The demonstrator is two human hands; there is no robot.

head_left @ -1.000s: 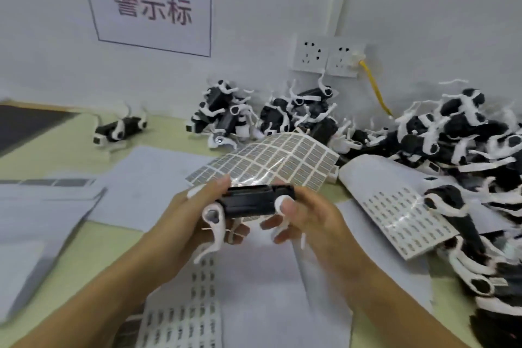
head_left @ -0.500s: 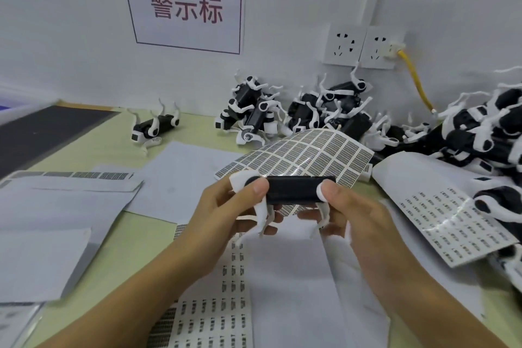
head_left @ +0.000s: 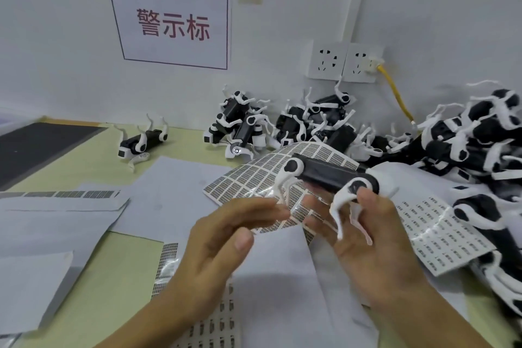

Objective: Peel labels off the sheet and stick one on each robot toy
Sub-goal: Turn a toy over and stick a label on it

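Note:
A black robot toy (head_left: 330, 172) with white legs is held above the table, tilted down to the right. My right hand (head_left: 375, 240) grips its right end, thumb on the rear hip and fingers underneath. To the toy's lower left, my left hand (head_left: 226, 234) has straight fingers and holds nothing; its blurred fingertips are close to the toy's front leg. A curled label sheet (head_left: 248, 178) lies just behind the toy. A second label sheet (head_left: 440, 232) lies to the right and a third (head_left: 214, 325) under my left wrist.
Piles of robot toys fill the back middle (head_left: 310, 121) and the right side (head_left: 480, 144). One toy (head_left: 144, 141) lies alone at the back left. White backing papers (head_left: 56, 223) cover the left; a black mat (head_left: 36, 147) lies beyond. A yellow cable (head_left: 395, 96) hangs from wall sockets.
My left hand has let go of the toy's left end and opened below it. My right hand alone now holds the toy, which has shifted right and tilted.

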